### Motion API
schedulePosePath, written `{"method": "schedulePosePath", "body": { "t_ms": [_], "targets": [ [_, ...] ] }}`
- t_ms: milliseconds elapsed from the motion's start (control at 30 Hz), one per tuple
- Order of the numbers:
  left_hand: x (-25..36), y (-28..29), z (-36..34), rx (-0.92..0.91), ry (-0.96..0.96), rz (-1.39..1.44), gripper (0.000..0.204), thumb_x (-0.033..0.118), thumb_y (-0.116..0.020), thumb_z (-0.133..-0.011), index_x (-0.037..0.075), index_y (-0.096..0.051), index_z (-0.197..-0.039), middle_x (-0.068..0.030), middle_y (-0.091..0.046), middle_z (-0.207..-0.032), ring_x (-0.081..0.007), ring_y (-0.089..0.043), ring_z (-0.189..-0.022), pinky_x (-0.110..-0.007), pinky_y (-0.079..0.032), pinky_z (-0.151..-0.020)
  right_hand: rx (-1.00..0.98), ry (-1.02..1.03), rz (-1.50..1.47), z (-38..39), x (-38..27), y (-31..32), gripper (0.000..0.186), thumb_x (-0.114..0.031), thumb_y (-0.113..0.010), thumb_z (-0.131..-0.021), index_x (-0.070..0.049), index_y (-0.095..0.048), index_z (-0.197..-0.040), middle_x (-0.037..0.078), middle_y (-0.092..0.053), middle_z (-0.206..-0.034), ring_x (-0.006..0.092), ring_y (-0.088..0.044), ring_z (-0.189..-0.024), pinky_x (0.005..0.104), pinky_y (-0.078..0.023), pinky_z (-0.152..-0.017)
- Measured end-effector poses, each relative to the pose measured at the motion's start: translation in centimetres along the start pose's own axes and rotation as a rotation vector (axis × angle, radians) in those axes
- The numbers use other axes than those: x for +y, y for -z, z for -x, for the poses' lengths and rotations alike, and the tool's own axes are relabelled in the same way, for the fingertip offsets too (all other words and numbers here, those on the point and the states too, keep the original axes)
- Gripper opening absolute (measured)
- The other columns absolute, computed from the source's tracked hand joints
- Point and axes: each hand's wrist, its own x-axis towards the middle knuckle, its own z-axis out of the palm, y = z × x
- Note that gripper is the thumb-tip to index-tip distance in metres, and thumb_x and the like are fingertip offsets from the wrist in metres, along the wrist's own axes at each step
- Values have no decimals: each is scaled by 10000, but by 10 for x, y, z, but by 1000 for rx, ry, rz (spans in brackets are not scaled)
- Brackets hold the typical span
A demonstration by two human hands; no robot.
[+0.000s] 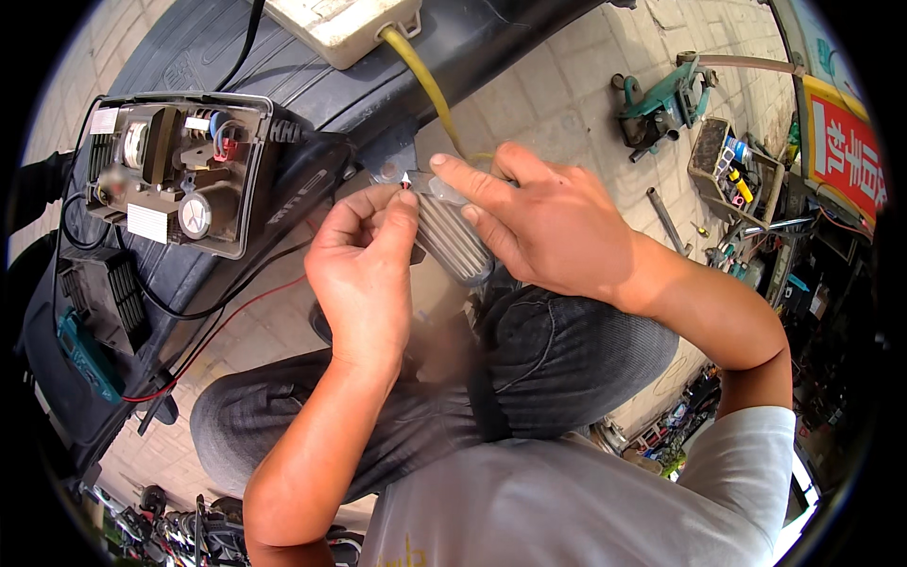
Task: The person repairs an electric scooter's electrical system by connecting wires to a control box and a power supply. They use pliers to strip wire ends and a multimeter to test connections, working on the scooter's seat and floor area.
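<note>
My left hand (364, 246) is closed in a pinch on a small red piece with a bright white tip (406, 180); its kind is too small to make out. Close beside it, my right hand (557, 222) has its index finger and thumb against a flat, pale grey piece (440, 187), which the fingers partly hide. Beneath both hands is a grey ribbed metal plate (455, 236) with a rounded end. An opened charger (175, 180) lies to the left, its circuit board, coils and round capacitor exposed.
The charger rests on a black scooter's footboard (331, 94). A white box (335, 24) with a yellow cable (425, 80) stands at the top. A black finned cover (104, 288), teal device (87, 354) and red wire (236, 321) are left. Right are a green tool (666, 99) and toolbox (732, 175).
</note>
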Motion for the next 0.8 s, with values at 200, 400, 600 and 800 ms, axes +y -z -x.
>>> {"method": "schedulePosePath", "body": {
  "t_ms": [200, 400, 600, 800],
  "targets": [
    [1, 2, -2, -20, 1, -32, 135, 93, -655, -886, -35, -639, -923, 37, -571, -732, -25, -469, -646, -191, -402, -597, -21, 39, 13, 1, -1, 0, 421, -188, -599, -861, -66, -596, -1264, 180, -592, -849, 339, -649, -655, 426, -525, -569],
    [-3, 2, -5, -9, -22, -23, 133, 97, -666, -868, -25, -656, -919, 23, -567, -731, -33, -413, -601, -194, -324, -536, -28, 42, 18, 0, -5, 2, 426, -188, -600, -859, -51, -596, -1261, 185, -601, -841, 332, -655, -652, 415, -529, -557],
    [-4, 1, -5, -21, -26, -21, 121, 83, -642, -878, -36, -636, -902, 52, -531, -716, -20, -433, -635, -190, -372, -574, 24, 87, 116, -2, -6, 1, 414, -180, -610, -843, -36, -613, -1232, 181, -606, -824, 305, -664, -627, 385, -524, -511],
    [-4, 1, -4, -7, -41, -23, 128, 80, -647, -870, -41, -639, -912, 44, -547, -728, -24, -444, -638, -192, -373, -570, 56, 91, 112, -1, -7, -2, 431, -168, -646, -827, -72, -604, -1245, 158, -578, -836, 303, -639, -581, 397, -512, -489]
  ]
}}
